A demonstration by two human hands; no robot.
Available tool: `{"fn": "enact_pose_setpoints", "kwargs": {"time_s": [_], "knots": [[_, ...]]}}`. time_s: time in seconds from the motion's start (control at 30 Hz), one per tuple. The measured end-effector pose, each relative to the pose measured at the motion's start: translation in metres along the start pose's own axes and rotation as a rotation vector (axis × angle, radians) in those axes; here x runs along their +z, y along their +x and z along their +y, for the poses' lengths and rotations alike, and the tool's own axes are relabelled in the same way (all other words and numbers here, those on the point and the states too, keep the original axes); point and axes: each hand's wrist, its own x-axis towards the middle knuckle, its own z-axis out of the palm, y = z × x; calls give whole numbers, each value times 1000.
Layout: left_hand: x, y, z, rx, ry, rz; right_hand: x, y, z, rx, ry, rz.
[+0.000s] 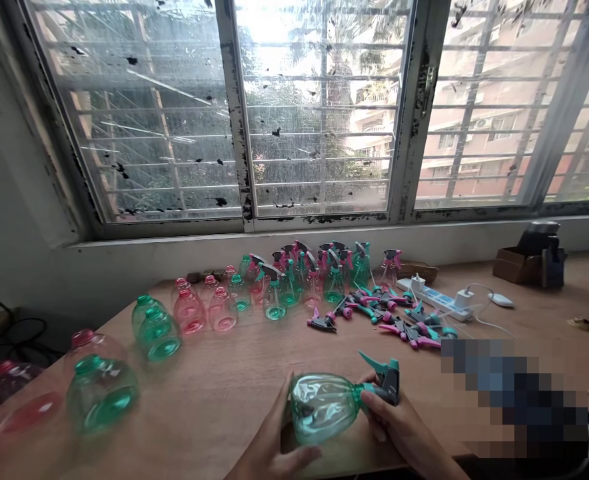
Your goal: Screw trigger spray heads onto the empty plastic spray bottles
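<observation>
A clear green spray bottle [324, 408] lies on its side in the air just above the table's near edge, its base toward the left. My left hand [278, 433] is wrapped around the base end, thumb below and fingers partly hidden behind it. On the bottle's neck sits a grey and teal trigger spray head [388, 383]. My right hand [392, 417] pinches the collar where head and neck meet, with the thumb on the near side. Beyond the hands lies a pile of loose pink and teal spray heads [384, 307].
Open green bottles [102, 393] and pink bottles [189, 312] stand along the left of the wooden table [214, 400]. Several bottles with heads [274, 300] stand by the window wall. A white power strip [434, 300], a brown box [517, 265] and a blurred-out patch [519, 400] are at right.
</observation>
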Motion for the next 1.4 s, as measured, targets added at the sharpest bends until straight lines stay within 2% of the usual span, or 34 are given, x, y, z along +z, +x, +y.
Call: {"fn": "enact_pose_setpoints", "kwargs": {"time_s": [0.13, 0.33, 0.43, 0.53, 0.7, 1.0, 1.23, 1.4], "knots": [[0, 3, -3, 58, -47, -28, -2, 1, 3, 10, 16, 16], [2, 2, 7, -15, -144, -1, -1, 0, 1, 4, -5, -21], [3, 2, 14, -39, -195, -30, 0, -2, -1, 10, -6, -40], [3, 2, 16, -43, -170, -26, 0, -3, -2, 14, -1, -33], [4, 2, 7, 44, -93, 8, -1, -1, 0, 10, 5, -23], [3, 2, 15, -43, -180, -30, 4, -2, -7, 21, -8, -4], [4, 6, -2, 18, -205, -9, 4, -3, -7, 15, -13, -7], [4, 3, 0, 48, -73, -45, 4, -4, -9, 13, -25, -3]]}}
